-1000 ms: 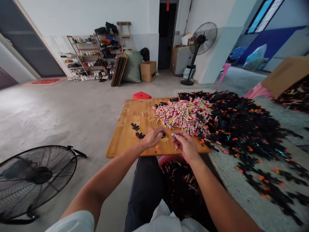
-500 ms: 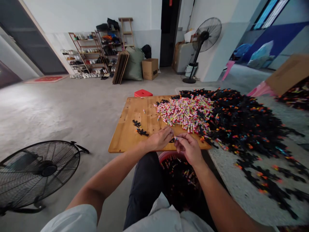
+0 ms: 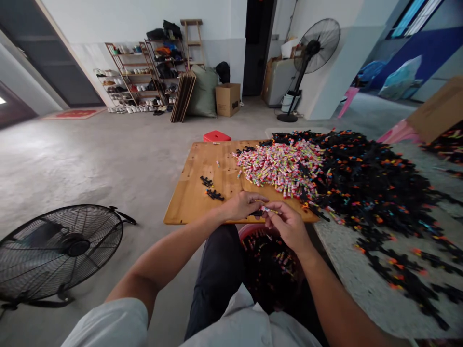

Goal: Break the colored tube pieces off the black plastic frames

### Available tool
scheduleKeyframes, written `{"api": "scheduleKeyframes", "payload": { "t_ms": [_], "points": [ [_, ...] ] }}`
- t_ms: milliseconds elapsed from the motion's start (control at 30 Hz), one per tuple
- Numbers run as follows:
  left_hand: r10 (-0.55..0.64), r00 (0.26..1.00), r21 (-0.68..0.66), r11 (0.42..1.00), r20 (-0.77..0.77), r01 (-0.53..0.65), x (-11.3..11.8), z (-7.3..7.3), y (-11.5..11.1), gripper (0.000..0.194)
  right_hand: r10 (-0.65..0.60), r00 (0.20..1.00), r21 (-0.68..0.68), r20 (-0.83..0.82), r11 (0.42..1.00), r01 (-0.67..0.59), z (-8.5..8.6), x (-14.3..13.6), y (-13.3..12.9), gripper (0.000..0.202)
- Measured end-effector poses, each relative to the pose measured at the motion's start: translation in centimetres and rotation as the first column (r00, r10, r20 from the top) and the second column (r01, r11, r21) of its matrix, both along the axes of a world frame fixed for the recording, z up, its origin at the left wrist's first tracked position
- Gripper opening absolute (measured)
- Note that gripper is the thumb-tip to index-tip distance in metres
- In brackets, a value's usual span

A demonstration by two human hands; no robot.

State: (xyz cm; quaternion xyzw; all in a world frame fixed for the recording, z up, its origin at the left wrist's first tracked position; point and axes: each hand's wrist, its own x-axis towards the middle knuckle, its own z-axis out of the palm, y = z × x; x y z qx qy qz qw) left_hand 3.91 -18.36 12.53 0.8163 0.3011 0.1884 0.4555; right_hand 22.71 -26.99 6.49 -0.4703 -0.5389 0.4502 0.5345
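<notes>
the person's right hand (image 3: 291, 225) pinches a small pink-and-white plastic tube (image 3: 267, 209) lying sideways, its left end right by the small black plastic piece (image 3: 257, 213) the left hand (image 3: 239, 205) holds.

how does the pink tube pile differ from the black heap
The pink tube pile is mostly pink and white; the black heap is black with orange and blue spots. The tube pile is smaller, on the wooden table; the black heap is larger, mostly on the grey surface. The tube pile's pieces look shorter than the black heap's. Both are jumbled.
</notes>
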Motion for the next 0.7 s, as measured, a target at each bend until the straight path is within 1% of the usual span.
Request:
{"api": "scheduleKeyframes", "payload": {
  "t_ms": [67, 133, 267, 400, 500, 533, 600, 700],
  "points": [
    [-0.013, 1.0, -0.049, 0.999, 0.009, 0.013, 0.0, 0.2, -0.1, 0.031, -0.026, 0.998, 0.032, 0.057, 0.999, 0.025, 0.0, 0.0, -0.1, 0.027],
    [-0.018, 1.0, -0.053, 0.998, 0.017, 0.018, 0.1, 0.0, 0.0, 0.03, -0.044, 0.996, 0.044, 0.074, 0.998, 0.041, 0.1, -0.1, -0.2, 0.026],
    [-0.01, 1.0, 0.062, 0.998, 0.015, 0.009, 0.3, -0.9, 0.3, 0.026, -0.045, 0.998, 0.027, 0.046, 0.999, 0.044, 0.3, -0.1, -0.3, 0.027],
    [-0.028, 1.0, 0.131, 0.991, -0.005, 0.028, 0.3, -1.7, 0.6, 0.025, -0.062, 0.998, 0.003, -0.001, 0.998, 0.062, 0.1, -0.1, -0.7, 0.028],
    [-0.025, 0.998, 0.181, 0.983, -0.05, 0.034, 0.2, -2.0, 0.7, 0.031, -0.066, 0.996, -0.026, -0.062, 0.998, 0.065, -0.4, -0.1, -0.9, 0.027],
    [-0.032, 0.998, 0.179, 0.983, -0.055, 0.041, 0.1, -2.0, 0.7, 0.034, -0.065, 0.995, -0.029, -0.078, 0.998, 0.063, -0.5, -0.2, -1.0, 0.027],
    [-0.073, 0.996, 0.133, 0.988, -0.044, 0.078, -0.2, -1.7, 0.5, 0.039, -0.079, 0.989, -0.034, -0.121, 0.997, 0.076, -0.8, -0.3, -1.0, 0.027],
    [-0.168, 0.985, 0.063, 0.983, -0.05, 0.171, -0.8, -0.8, 0.0, 0.033, -0.126, 0.969, -0.067, -0.211, 0.991, 0.114, -0.8, -0.5, -0.9, 0.029]
  ]
}}
